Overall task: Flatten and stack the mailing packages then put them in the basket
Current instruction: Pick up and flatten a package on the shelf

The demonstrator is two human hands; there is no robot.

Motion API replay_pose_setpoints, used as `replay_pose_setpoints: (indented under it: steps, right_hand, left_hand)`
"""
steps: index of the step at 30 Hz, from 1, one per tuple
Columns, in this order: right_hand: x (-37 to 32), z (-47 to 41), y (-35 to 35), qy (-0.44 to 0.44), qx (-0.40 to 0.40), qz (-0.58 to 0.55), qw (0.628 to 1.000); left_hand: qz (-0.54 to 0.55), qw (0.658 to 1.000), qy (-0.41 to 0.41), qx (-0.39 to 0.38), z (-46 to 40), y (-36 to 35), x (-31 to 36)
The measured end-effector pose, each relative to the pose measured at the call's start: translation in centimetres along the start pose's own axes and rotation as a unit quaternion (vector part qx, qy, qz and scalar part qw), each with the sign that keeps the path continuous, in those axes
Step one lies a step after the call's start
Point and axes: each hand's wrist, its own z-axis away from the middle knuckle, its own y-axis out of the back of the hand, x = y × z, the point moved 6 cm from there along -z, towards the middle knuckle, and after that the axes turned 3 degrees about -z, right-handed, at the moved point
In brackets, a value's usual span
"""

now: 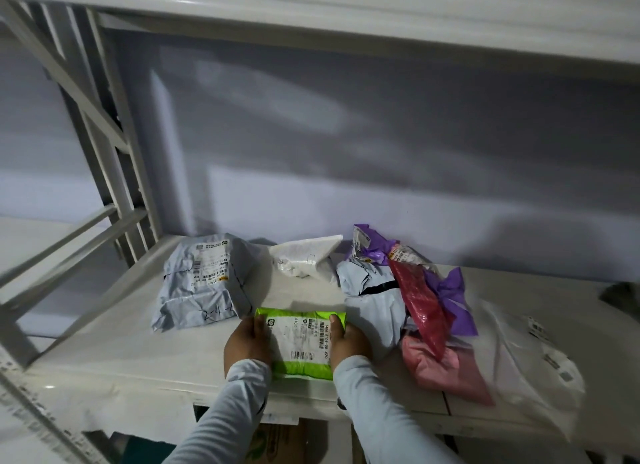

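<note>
Head view, looking down on a white shelf (pixel 138 356) set against a grey wall. A green mailing package (pixel 300 342) with a white printed label lies near the front edge of the shelf. The left hand (pixel 246 342) grips its left edge, thumb laid on top of the package. The right hand (pixel 349 340) grips its right edge, thumb likewise on top. The remaining fingers of both hands are hidden behind or under the package. Both sleeves are light grey.

Behind and left of the green package sits a grey mailing package (pixel 202 280), flattened, label facing up, with handwriting near its front corner. Behind the green package, against the wall, lies a crumpled white package (pixel 304 257). To the right is an unsorted heap: a pale grey bag (pixel 372 301), a purple bag (pixel 450 297), a red bag (pixel 424 308), a pink bag (pixel 446 370) and a clear bag (pixel 526 363) bearing labels. These overlap one another. A cardboard box (pixel 280 443) shows below the shelf.
</note>
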Motion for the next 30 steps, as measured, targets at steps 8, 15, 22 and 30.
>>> replay_pose_setpoints:
  steps: [8, 15, 22, 30]
  right_hand:
    - [-0.1, 2.2, 0.1, 0.109, 0.122, 0.19, 0.968]
    - [-1.8, 3.3, -6.6, 0.337, -0.04, 0.232, 0.912]
    - [-0.3, 2.5, -6.6, 0.315, -0.052, 0.285, 0.904]
    - [-0.1, 2.0, -6.1, 0.275, -0.039, 0.303, 0.912]
  left_hand:
    - [-0.195, 0.978, -0.06, 0.045, 1.3, -0.6, -0.6]
    - [-0.389, 0.873, -0.256, -0.146, 2.3, -6.5, -0.9]
    - [-0.38, 0.882, -0.252, -0.121, 2.5, -6.3, -1.5]
    - [-0.369, 0.892, -0.244, -0.091, 2.7, -5.8, -1.4]
